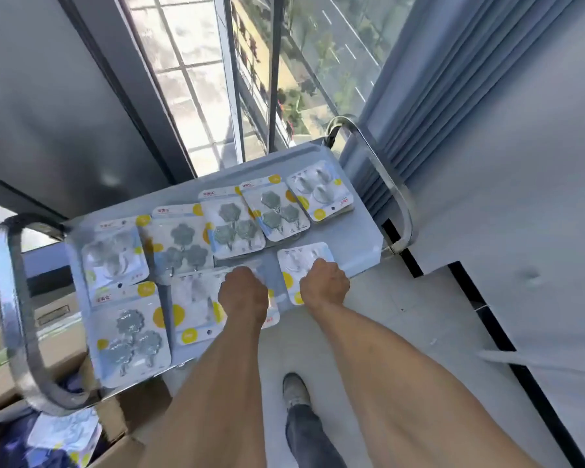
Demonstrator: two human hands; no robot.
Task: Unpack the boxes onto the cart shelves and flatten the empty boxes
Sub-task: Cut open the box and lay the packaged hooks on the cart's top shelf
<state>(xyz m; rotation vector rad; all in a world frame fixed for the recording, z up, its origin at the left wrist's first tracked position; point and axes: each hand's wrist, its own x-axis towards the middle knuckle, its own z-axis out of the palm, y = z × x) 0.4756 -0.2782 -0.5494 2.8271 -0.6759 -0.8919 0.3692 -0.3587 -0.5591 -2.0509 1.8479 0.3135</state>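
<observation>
Boxes (115,420) sit open on the floor nearest, under the cart's handle. Farther, on the cart shelf (352,231), left hand (243,295) and right hand (325,282) each press a hook pack with curled fingers (light, stiff, slippery blister cards, probably best pinched at the edges).

Cart shelf (358,238) showing smooth matt grey surface, looking like plastic. Cart handles (12,309) gleaming, polished chrome metal, mirror glossy. Hook packs (129,336) shining: clear glossy plastic blisters over printed paper card, hooks inside looking dull grey metal. Box (122,423) showing matt brown corrugated cardboard, rough at edges. Curtain (453,96) hanging as soft matt grey cloth, pleated. Floor (402,332) looking smooth, pale, faintly sheened.
</observation>
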